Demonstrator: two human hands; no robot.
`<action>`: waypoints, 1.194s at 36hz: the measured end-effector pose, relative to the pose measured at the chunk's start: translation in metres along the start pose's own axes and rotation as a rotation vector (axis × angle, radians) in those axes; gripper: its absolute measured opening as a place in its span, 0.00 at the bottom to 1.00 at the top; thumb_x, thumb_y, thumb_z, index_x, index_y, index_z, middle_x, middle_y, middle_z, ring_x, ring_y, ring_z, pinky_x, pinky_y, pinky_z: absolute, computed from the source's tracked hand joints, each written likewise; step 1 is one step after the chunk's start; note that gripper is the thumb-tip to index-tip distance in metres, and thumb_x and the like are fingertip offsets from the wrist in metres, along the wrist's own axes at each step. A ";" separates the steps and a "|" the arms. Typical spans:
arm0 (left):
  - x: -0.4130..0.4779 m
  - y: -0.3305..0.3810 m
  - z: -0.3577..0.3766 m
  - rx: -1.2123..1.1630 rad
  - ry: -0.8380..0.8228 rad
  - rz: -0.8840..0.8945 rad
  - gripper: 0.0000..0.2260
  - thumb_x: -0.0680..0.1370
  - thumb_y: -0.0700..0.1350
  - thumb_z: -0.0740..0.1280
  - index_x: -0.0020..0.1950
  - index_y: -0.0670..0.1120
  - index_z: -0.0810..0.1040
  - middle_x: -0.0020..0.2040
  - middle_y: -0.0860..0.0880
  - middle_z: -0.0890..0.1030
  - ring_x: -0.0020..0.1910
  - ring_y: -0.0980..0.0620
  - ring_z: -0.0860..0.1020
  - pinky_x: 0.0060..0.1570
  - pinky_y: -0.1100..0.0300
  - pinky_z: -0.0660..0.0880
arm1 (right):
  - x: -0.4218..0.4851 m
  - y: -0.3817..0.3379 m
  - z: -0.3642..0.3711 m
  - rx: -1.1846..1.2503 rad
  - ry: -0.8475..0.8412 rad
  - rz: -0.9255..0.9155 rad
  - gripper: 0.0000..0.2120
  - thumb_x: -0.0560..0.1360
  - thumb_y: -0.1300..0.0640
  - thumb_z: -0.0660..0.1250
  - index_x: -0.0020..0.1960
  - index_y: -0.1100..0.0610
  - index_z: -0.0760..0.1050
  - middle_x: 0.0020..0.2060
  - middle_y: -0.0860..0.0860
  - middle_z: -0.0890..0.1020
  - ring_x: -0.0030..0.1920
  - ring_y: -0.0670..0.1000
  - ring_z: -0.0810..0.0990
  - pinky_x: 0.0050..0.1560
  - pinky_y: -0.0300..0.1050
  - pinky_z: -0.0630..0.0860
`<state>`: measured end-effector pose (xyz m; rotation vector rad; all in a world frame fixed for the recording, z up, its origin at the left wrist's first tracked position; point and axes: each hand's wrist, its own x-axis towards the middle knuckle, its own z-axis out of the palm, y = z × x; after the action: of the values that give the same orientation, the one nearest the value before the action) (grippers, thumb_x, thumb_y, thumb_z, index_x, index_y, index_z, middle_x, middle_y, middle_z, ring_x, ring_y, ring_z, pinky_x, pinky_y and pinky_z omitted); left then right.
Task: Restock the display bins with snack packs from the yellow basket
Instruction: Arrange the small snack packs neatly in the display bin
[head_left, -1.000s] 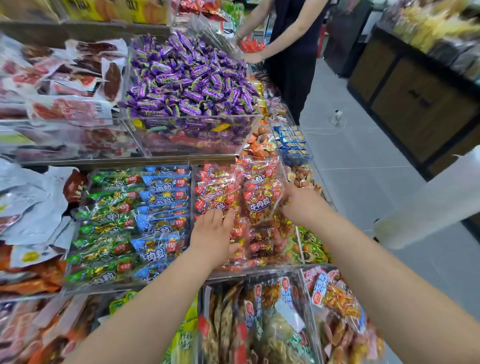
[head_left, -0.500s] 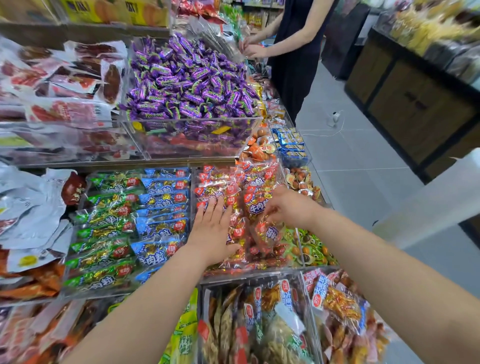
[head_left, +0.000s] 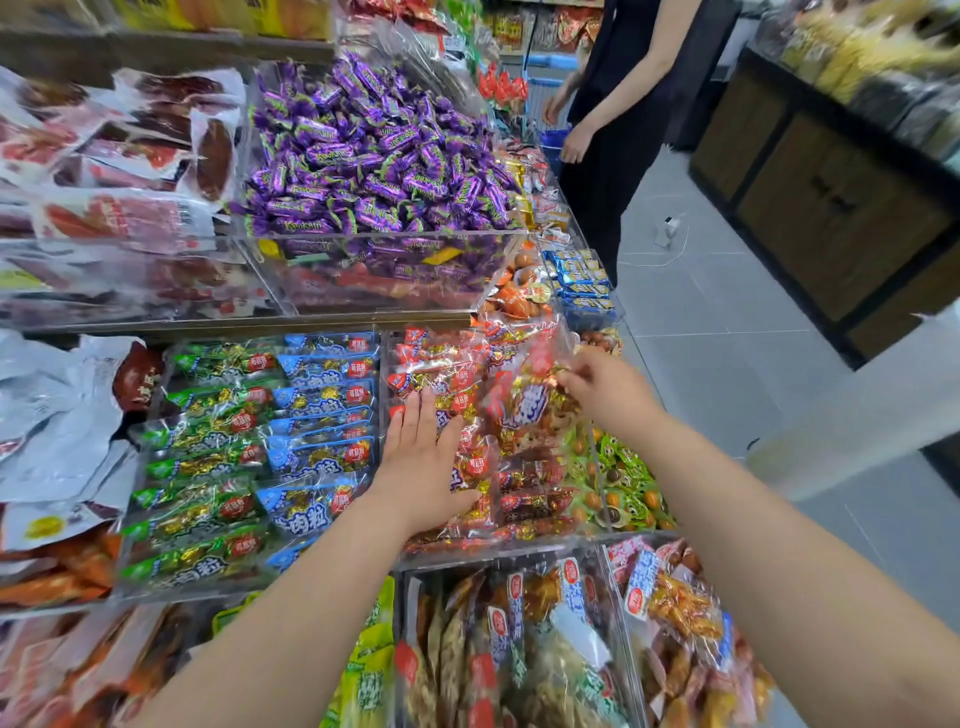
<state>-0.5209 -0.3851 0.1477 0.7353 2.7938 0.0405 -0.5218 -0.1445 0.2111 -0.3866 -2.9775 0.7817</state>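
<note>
Far left of counter: white and clear meat packs (head_left: 57, 415), loosely piled. Next bin: green snack packs (head_left: 197, 457) and blue snack packs (head_left: 322, 415) in two neat columns, side by side. Behind, raised clear bin (head_left: 384, 275) heaped with purple candies (head_left: 374, 156).

Left hand (head_left: 423, 462): flat, fingers spread wide, palm down on the red snack packs (head_left: 441, 364) in the middle bin; grips nothing.

Right hand (head_left: 605, 387): fingers pinched on the top edge of one red snack pack (head_left: 524, 405), held tilted above the right part of the same bin. Just right: green-wrapped round snacks (head_left: 618, 478).

Yellow basket not in frame.

Far right, upper aisle: a second person in dark clothing (head_left: 618, 104), standing by the counter.
</note>
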 end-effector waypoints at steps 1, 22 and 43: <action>0.000 0.000 0.000 -0.002 0.006 -0.001 0.43 0.74 0.67 0.61 0.79 0.50 0.44 0.75 0.38 0.29 0.74 0.39 0.28 0.66 0.48 0.28 | -0.001 0.003 -0.001 0.058 0.020 0.086 0.10 0.77 0.50 0.63 0.42 0.54 0.68 0.34 0.47 0.74 0.38 0.52 0.74 0.31 0.42 0.62; 0.001 0.012 -0.001 -0.019 0.042 -0.088 0.58 0.67 0.74 0.64 0.76 0.45 0.29 0.78 0.43 0.34 0.76 0.42 0.33 0.68 0.48 0.29 | -0.027 -0.007 0.059 -0.791 -0.262 -0.242 0.52 0.72 0.32 0.60 0.75 0.56 0.30 0.71 0.62 0.29 0.70 0.62 0.25 0.67 0.58 0.25; 0.012 0.013 -0.007 0.201 -0.059 -0.155 0.60 0.64 0.79 0.58 0.75 0.46 0.26 0.75 0.36 0.30 0.74 0.36 0.30 0.70 0.38 0.32 | 0.010 -0.006 0.080 -0.818 -0.306 -0.312 0.59 0.70 0.35 0.65 0.60 0.50 0.12 0.67 0.58 0.23 0.70 0.65 0.27 0.65 0.63 0.27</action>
<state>-0.5270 -0.3676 0.1529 0.5500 2.8154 -0.2890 -0.5405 -0.1855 0.1441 0.2151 -3.3733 -0.4754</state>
